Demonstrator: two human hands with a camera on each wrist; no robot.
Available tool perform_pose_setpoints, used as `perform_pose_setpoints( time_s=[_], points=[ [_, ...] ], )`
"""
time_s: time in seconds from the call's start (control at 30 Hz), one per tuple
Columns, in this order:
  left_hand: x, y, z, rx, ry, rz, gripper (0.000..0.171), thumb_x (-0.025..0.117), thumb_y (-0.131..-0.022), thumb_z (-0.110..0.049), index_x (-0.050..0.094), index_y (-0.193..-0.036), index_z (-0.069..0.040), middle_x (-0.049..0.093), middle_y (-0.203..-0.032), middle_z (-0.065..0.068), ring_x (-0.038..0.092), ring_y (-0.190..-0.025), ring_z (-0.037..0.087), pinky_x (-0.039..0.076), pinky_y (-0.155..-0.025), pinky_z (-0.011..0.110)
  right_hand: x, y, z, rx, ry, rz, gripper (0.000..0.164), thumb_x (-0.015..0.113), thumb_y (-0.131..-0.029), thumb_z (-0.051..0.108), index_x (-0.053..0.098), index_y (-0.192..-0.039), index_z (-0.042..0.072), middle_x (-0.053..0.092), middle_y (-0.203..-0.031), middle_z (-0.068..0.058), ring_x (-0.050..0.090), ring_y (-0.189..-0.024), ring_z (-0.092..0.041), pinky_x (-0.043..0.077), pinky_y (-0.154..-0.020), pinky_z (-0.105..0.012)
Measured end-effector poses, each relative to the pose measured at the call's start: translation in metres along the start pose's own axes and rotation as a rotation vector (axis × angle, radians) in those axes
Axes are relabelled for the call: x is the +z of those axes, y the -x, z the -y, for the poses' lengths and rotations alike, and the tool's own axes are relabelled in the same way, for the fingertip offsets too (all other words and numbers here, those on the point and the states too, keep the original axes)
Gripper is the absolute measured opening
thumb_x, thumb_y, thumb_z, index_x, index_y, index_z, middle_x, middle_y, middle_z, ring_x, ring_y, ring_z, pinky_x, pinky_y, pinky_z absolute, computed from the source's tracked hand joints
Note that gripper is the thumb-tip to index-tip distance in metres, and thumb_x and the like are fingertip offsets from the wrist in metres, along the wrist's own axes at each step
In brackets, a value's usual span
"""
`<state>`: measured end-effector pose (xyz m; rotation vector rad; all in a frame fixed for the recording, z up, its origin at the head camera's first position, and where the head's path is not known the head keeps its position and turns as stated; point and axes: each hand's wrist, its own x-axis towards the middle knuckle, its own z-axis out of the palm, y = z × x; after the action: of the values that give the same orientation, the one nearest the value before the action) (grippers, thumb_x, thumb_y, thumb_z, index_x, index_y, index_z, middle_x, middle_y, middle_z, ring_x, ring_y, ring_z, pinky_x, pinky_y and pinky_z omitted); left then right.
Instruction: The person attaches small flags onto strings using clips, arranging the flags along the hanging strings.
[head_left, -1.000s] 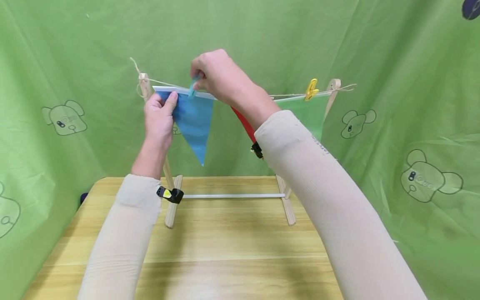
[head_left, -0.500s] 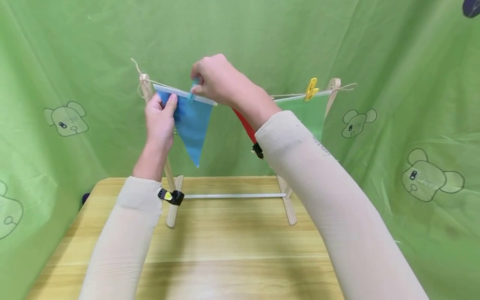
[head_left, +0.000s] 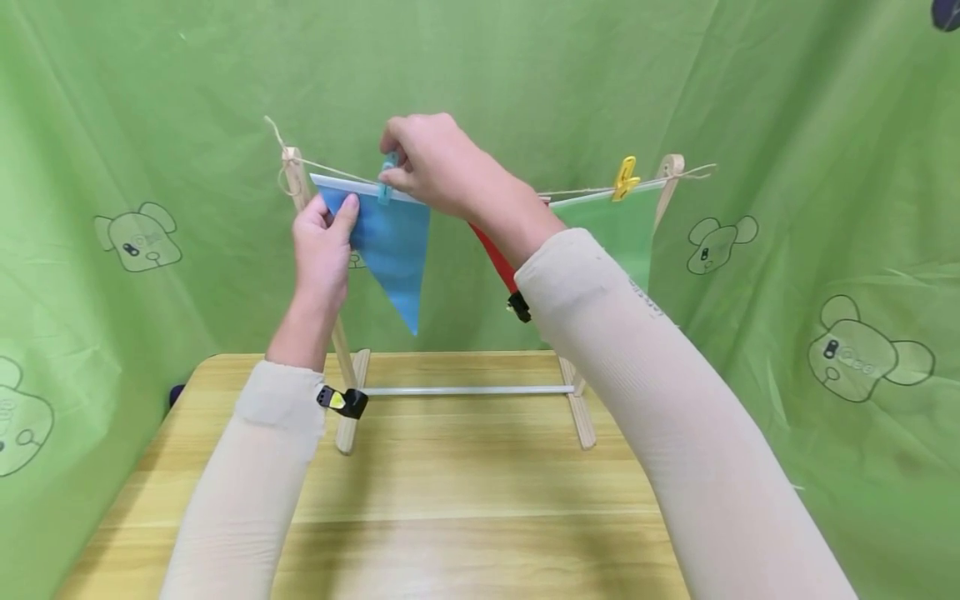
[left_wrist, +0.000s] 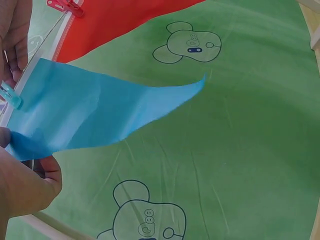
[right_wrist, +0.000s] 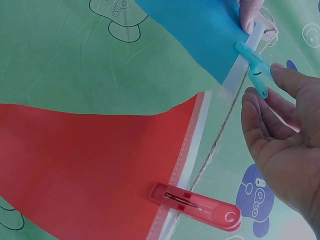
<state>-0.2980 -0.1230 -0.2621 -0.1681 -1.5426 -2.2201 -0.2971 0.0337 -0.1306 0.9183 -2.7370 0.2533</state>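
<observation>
My left hand [head_left: 324, 246] pinches the upper left corner of a blue triangular flag [head_left: 397, 250] between thumb and fingers. The flag has a white top edge and hangs point down beside the string [head_left: 330, 169]. Above its middle, my right hand [head_left: 442, 162] pinches a light blue clothespin [right_wrist: 254, 70] by its handles. In the right wrist view the clothespin's tip lies over the flag's white edge, right by the string. A red flag [right_wrist: 100, 160], held on the string by a red clothespin [right_wrist: 197, 206], is mostly hidden behind my right arm in the head view.
A green flag [head_left: 611, 233] hangs at the right under a yellow clothespin [head_left: 625, 179]. The string runs between two wooden posts [head_left: 297, 179] whose feet, joined by a white rod [head_left: 465, 390], stand on the wooden table [head_left: 450, 500]. Green patterned cloth [head_left: 480, 58] surrounds everything.
The flag's top edge tilted down on its right side, then levelled again, and its lower point swung left and back right. Both hands keep their hold and have sunk slightly.
</observation>
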Motion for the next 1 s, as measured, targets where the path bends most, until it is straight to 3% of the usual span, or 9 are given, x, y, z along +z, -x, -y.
perform_pose_setpoints(
  time_s=[0.13, 0.3, 0.53, 0.8, 1.0],
  points=[
    [-0.003, 0.002, 0.002, -0.022, -0.011, 0.009, 0.012, 0.065, -0.102, -0.016, 0.069, -0.11, -0.009, 0.069, -0.103, 0.002, 0.065, -0.096, 0.016, 0.057, -0.089, 0.029, 0.002, 0.0, 0.0, -0.013, 0.014, -0.001, 0.042, 0.063, -0.104, 0.028, 0.06, -0.136, 0.002, 0.067, -0.126, -0.011, 0.063, -0.113, -0.02, 0.054, -0.098, -0.027],
    [-0.008, 0.005, 0.004, -0.023, -0.05, 0.01, 0.01, 0.066, -0.102, -0.019, 0.068, -0.109, -0.012, 0.069, -0.096, -0.001, 0.058, -0.082, 0.012, 0.048, -0.067, 0.022, 0.005, 0.001, 0.001, -0.026, 0.031, 0.003, 0.045, 0.061, -0.105, 0.029, 0.057, -0.141, 0.003, 0.065, -0.129, -0.012, 0.061, -0.117, -0.022, 0.052, -0.101, -0.029],
    [-0.015, 0.007, 0.006, -0.041, -0.06, 0.028, 0.006, 0.064, -0.103, -0.017, 0.066, -0.106, -0.013, 0.066, -0.093, -0.001, 0.06, -0.082, 0.013, 0.052, -0.066, 0.021, 0.012, 0.007, 0.004, -0.016, 0.021, -0.004, 0.056, 0.06, -0.105, 0.033, 0.046, -0.152, 0.007, 0.058, -0.142, -0.012, 0.057, -0.129, -0.022, 0.05, -0.108, -0.029],
    [-0.02, 0.009, 0.007, -0.05, -0.114, 0.025, 0.008, 0.063, -0.104, -0.017, 0.064, -0.11, -0.012, 0.064, -0.095, 0.001, 0.058, -0.082, 0.014, 0.052, -0.066, 0.022, 0.014, 0.018, 0.004, -0.036, -0.003, -0.089, 0.062, 0.061, -0.104, 0.034, 0.039, -0.156, 0.008, 0.047, -0.156, -0.013, 0.047, -0.142, -0.024, 0.039, -0.12, -0.03],
    [-0.021, 0.013, 0.004, -0.051, -0.144, 0.024, 0.007, 0.061, -0.104, -0.016, 0.063, -0.11, -0.012, 0.066, -0.099, 0.001, 0.06, -0.086, 0.014, 0.054, -0.071, 0.022, 0.017, 0.026, 0.001, -0.035, -0.054, -0.133, 0.065, 0.061, -0.104, 0.035, 0.037, -0.157, 0.008, 0.042, -0.159, -0.012, 0.048, -0.142, -0.023, 0.038, -0.12, -0.028]
  ],
)
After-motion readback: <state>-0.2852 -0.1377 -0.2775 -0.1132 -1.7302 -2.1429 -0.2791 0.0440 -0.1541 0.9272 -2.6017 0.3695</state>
